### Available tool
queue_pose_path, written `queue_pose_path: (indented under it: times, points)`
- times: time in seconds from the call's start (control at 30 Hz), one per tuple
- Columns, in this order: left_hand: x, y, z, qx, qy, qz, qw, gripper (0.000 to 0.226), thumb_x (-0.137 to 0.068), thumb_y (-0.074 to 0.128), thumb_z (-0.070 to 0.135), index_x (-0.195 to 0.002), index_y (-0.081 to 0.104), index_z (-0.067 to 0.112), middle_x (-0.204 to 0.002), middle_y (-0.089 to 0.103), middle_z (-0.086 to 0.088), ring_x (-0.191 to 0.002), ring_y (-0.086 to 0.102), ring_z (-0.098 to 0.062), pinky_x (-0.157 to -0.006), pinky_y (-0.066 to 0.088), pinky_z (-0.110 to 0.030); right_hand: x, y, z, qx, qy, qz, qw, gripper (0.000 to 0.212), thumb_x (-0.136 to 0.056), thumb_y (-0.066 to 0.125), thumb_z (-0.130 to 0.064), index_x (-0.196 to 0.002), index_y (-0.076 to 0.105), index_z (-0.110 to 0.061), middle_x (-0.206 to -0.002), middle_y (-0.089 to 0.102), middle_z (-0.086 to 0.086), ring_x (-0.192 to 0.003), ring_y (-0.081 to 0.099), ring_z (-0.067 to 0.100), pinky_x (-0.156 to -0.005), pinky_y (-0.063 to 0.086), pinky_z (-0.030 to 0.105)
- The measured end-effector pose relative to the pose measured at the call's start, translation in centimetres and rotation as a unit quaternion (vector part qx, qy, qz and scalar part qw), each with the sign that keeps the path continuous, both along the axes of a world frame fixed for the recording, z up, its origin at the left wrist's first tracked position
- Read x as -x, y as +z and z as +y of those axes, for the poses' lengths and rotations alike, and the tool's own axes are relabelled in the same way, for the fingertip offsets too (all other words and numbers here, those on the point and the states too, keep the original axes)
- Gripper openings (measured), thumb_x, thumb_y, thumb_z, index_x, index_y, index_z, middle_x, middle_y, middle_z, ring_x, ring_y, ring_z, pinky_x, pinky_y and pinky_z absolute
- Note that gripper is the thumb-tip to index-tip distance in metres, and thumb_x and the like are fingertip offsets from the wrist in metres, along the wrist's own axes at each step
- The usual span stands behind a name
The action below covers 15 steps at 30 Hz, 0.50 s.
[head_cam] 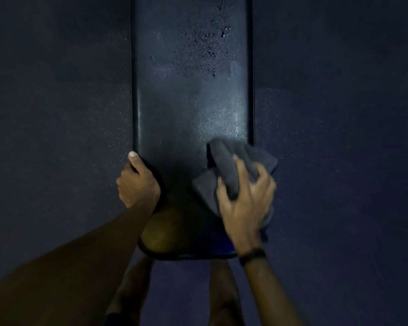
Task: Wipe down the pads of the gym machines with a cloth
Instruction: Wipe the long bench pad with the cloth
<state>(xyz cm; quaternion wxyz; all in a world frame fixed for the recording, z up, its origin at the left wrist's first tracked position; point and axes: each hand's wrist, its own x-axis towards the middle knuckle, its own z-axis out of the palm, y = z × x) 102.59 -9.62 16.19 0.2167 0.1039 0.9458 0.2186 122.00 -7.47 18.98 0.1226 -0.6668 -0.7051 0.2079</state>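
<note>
— Two hands on one pad, then? Where is the cloth?

— On the pad (191, 109) itself, at its near right corner. The cloth (231, 165) is dark grey and bunched, one fold reaching up the pad, another spilling past the pad's right edge.

— Who has hold of it?

— The right hand (244, 198). Its fingers are spread and curled down into the bunched fabric, gripping it and pressing it against the pad's surface. A dark band (252, 255) sits on that wrist.

— And the other hand?

— The left hand (137, 184) grips the pad's near left edge. The thumb lies along the rim on top; the other fingers wrap under the edge and are hidden.

— How does the pad look?

— Long, dark and narrow, running away from the person, with a raised dark rim along both long sides. Toward the far end there is a scatter of droplets (205, 48) on the surface. Between those and the cloth, the pad shows a pale, smeared sheen.

— Anything nearer than the hands?

— A second, rounded pad section (174, 234), just below the long pad, partly in shadow and slightly yellowish on its left.

— And around the pad?

— Dark blue speckled floor (339, 114) on both sides. Below the rounded section, the person's legs (132, 292) show dimly.
</note>
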Motion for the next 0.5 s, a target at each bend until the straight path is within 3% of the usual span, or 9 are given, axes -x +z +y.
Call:
queue_pose_path:
  times: [0.1, 0.17, 0.37, 0.43, 0.5]
  points:
    - [0.0, 0.1, 0.1, 0.006, -0.007, 0.004, 1.000, 0.062, -0.107, 0.022, 0.052, -0.064, 0.043, 0.013, -0.062, 0.045, -0.001, -0.069, 0.052, -0.029, -0.070, 0.041, -0.042, -2.7, 0.6, -7.0, 0.032, -0.041, 0.025, 0.998, 0.057, -0.087, 0.063, -0.040, -0.141, 0.048, -0.032, -0.140, 0.039, 0.007, -0.126, 0.038, 0.026, -0.089, 0.049, 0.059]
    - [0.0, 0.1, 0.0, 0.008, -0.006, -0.001, 1.000, 0.062, -0.107, 0.022, 0.052, -0.062, 0.043, 0.015, -0.062, 0.045, -0.001, -0.070, 0.052, -0.030, -0.069, 0.040, -0.041, -3.6, 0.4, -8.6, 0.017, -0.026, 0.042, 0.999, 0.055, -0.087, 0.058, -0.037, -0.140, 0.047, -0.028, -0.140, 0.039, 0.008, -0.126, 0.038, 0.024, -0.089, 0.049, 0.060]
    - [0.0, 0.1, 0.2, 0.007, -0.006, -0.011, 1.000, 0.062, -0.107, 0.021, 0.052, -0.067, 0.049, 0.014, -0.065, 0.049, -0.001, -0.073, 0.055, -0.030, -0.071, 0.040, -0.040, -1.3, -0.2, -0.9, 0.047, -0.110, 0.097, 0.988, 0.053, -0.094, 0.051, -0.041, -0.145, 0.043, -0.030, -0.134, 0.040, 0.003, -0.121, 0.048, 0.026, -0.091, 0.051, 0.053]
    - [0.1, 0.0, 0.1, 0.009, -0.006, -0.009, 1.000, 0.061, -0.107, 0.021, 0.052, -0.071, 0.051, 0.013, -0.067, 0.050, -0.002, -0.074, 0.056, -0.030, -0.071, 0.041, -0.040, -0.4, -0.5, 3.2, 0.047, -0.114, 0.134, 0.983, 0.054, -0.095, 0.049, -0.043, -0.147, 0.042, -0.030, -0.132, 0.042, 0.002, -0.119, 0.050, 0.021, -0.097, 0.049, 0.038]
    - [0.1, 0.0, 0.1, 0.007, -0.002, -0.005, 1.000, 0.061, -0.106, 0.022, 0.052, -0.075, 0.054, 0.011, -0.070, 0.051, -0.004, -0.075, 0.058, -0.032, -0.072, 0.043, -0.042, 0.9, -1.2, 8.0, 0.033, -0.103, 0.153, 0.982, 0.056, -0.096, 0.051, -0.041, -0.149, 0.042, -0.025, -0.132, 0.045, 0.008, -0.118, 0.049, 0.015, -0.094, 0.035, 0.007]
